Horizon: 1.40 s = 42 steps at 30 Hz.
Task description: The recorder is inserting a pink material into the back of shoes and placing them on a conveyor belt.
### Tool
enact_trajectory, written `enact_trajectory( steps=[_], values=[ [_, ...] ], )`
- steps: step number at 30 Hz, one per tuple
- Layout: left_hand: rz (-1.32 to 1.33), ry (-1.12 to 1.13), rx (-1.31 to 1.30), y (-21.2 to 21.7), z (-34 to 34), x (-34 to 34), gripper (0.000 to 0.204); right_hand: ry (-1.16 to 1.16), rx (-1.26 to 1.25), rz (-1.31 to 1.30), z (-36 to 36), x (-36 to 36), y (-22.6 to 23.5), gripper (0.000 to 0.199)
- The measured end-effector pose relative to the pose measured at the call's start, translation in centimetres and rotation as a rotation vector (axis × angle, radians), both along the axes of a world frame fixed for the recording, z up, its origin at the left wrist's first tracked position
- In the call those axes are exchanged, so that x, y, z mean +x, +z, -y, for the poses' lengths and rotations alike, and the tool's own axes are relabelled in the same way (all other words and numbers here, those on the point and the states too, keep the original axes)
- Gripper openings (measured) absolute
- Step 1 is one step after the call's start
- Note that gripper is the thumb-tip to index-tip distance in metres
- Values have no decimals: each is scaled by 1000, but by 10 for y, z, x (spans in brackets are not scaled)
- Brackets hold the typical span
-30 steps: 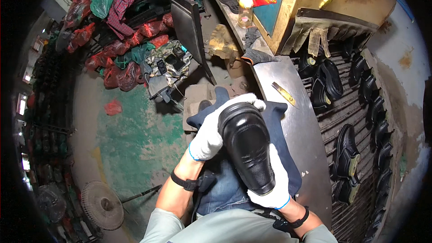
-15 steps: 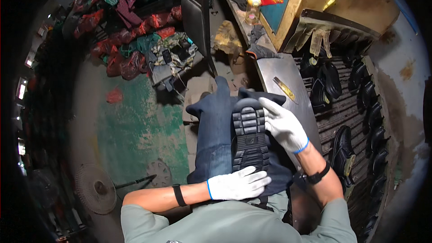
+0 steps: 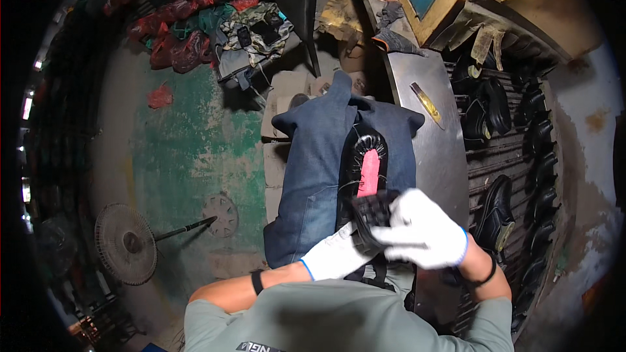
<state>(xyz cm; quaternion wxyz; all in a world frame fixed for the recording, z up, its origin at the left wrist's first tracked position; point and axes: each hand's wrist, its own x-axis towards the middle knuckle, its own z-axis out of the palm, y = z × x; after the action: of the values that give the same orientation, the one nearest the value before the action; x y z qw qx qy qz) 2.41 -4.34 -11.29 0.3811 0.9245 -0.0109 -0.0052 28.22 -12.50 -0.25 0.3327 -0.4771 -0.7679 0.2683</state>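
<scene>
A black shoe upper (image 3: pixel 349 169) lies bottom-up along my denim-covered lap, its toe pointing away from me. Gathered black edges ring a pink strip (image 3: pixel 368 173) on its underside. The black treaded shoe sole (image 3: pixel 373 212) is tilted up over the near half of the shoe, apart from the toe. My right hand (image 3: pixel 424 231), in a white knit glove and slightly blurred, is closed on the sole from the right. My left hand (image 3: pixel 336 252), gloved alike, reaches in at the heel end. Its fingers are hidden behind the sole.
On the metal bench (image 3: pixel 433 94) to the right lies a yellow-handled cutter (image 3: pixel 427 104). Beyond it, a slatted rack holds several black shoes (image 3: pixel 497 208). A standing fan (image 3: pixel 130 242) is at the left. Red bags (image 3: pixel 189 49) pile up at the far left.
The sole, lying flat over the shoe, has been lifted and folded back toward me, uncovering the pink strip. My right hand moved from the toe toward the heel. The view shifted slightly.
</scene>
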Motion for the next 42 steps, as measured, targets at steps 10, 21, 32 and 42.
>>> enact_trajectory(
  steps=[10,21,32,42],
  values=[
    [401,445,-301,50,-91,33,53,-257,-326,-600,-21,19,-42,72],
    [-87,920,-385,79,-124,83,59,-957,-630,-511,-63,-3,-40,57],
    [-114,851,-265,69,-117,63,37,-883,-358,-153,-38,-26,-43,63],
    [489,867,-694,136,-54,25,118,-885,279,-65,-15,-78,6,42]
  ],
)
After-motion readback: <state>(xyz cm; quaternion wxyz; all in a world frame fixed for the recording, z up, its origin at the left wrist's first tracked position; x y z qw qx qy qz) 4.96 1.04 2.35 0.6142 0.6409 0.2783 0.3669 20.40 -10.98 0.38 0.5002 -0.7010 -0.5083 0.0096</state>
